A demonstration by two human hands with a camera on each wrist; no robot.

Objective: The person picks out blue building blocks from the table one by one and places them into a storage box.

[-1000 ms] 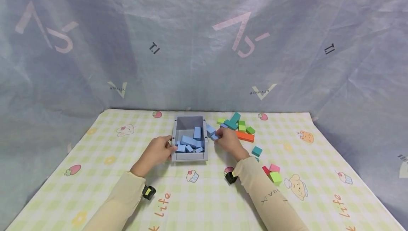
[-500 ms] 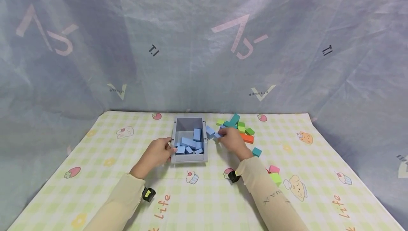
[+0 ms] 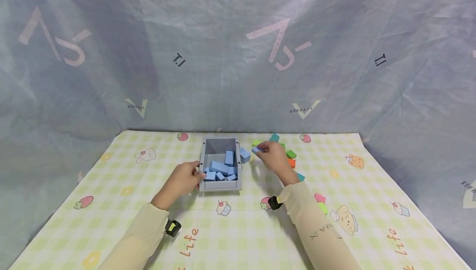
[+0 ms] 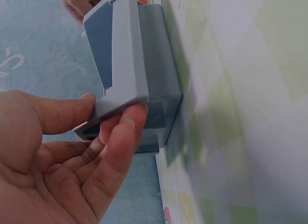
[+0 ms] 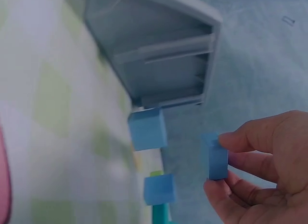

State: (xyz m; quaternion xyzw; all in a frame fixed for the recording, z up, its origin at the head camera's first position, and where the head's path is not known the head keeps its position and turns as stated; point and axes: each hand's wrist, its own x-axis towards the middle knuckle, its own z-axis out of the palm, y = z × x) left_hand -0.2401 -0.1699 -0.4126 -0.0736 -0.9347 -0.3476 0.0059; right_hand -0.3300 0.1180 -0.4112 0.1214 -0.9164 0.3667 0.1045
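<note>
My left hand (image 3: 183,178) grips the near left corner of a grey open-topped box (image 3: 223,185); in the left wrist view its thumb lies on the rim and fingers curl underneath. Several light blue blocks (image 3: 219,166) lie inside, mostly toward the near end. Right of the box, my right hand (image 3: 275,157) pinches a small blue block (image 5: 217,159) between thumb and fingers, raised over the cloth. Another blue block (image 3: 244,155) sits close beside the box's right wall. One more blue block (image 5: 160,189) shows farther off in the right wrist view.
Behind and beside my right hand lie green blocks (image 3: 291,154), teal blocks (image 3: 274,137) and an orange block (image 3: 291,163), partly hidden by it. A pink block (image 3: 320,198) and a lime block (image 3: 322,208) lie near the right sleeve. A checked cloth (image 3: 148,237) covers the table.
My right hand has picked up the small blue block from beside the box and moved it up and slightly right. The left hand keeps its grip on the box.
</note>
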